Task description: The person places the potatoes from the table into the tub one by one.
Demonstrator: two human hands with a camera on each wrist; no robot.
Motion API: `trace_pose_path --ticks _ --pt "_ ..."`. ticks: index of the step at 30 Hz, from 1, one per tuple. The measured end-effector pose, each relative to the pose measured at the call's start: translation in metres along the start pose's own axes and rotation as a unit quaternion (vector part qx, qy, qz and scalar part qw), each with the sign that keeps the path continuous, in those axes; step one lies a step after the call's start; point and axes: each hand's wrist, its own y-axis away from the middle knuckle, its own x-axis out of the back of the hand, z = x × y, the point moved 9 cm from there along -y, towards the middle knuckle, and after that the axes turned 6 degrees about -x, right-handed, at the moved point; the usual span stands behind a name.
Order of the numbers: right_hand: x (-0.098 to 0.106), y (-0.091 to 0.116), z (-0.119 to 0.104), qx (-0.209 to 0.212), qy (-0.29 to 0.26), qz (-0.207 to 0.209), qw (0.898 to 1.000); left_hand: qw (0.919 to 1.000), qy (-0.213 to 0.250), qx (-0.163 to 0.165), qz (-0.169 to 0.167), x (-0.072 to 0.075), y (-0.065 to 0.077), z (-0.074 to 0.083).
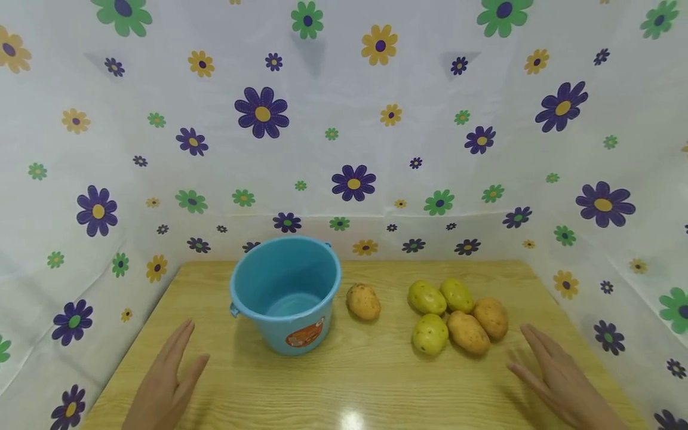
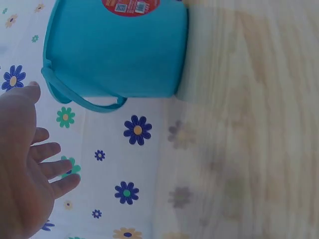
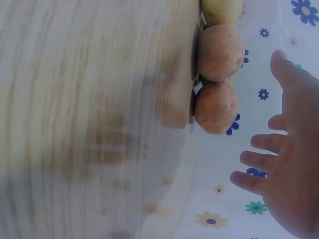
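Observation:
A blue bucket (image 1: 292,319) stands upright on the table, left of the middle, its inside showing only its own blue bottom. To its left and nearer the front, my left hand (image 1: 165,382) hovers with straight fingers and holds nothing. The bucket's handle (image 2: 82,99) hangs down its side in the left wrist view. Beside the bucket lies a single brown potato (image 1: 364,301). At the right sit two more brown potatoes (image 1: 469,332) and three yellow-green, potato-like ones (image 1: 430,334), in a close group. My right hand (image 1: 559,379), fingers extended, is right of that group and empty.
The wooden table (image 1: 322,388) reflects light near its front edge. A white flowered cloth (image 1: 344,149) rises behind it and along both sides. The bucket carries a red-orange label (image 1: 305,335).

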Motion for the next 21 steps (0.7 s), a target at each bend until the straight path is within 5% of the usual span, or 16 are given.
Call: trace_pose_path --ticks 4,15,21 --pt "0.001 -0.001 -0.006 -0.008 -0.027 0.0 1.0 0.9992 0.021 -0.014 0.032 0.005 -0.009 0.017" --pt "0.004 0.0 -0.016 0.01 -0.062 0.018 0.998 0.9957 0.048 -0.055 0.058 0.004 -0.043 0.059" --pt "0.004 -0.005 -0.022 0.026 -0.068 0.026 0.997 0.9909 0.048 -0.102 0.073 0.007 -0.056 0.077"
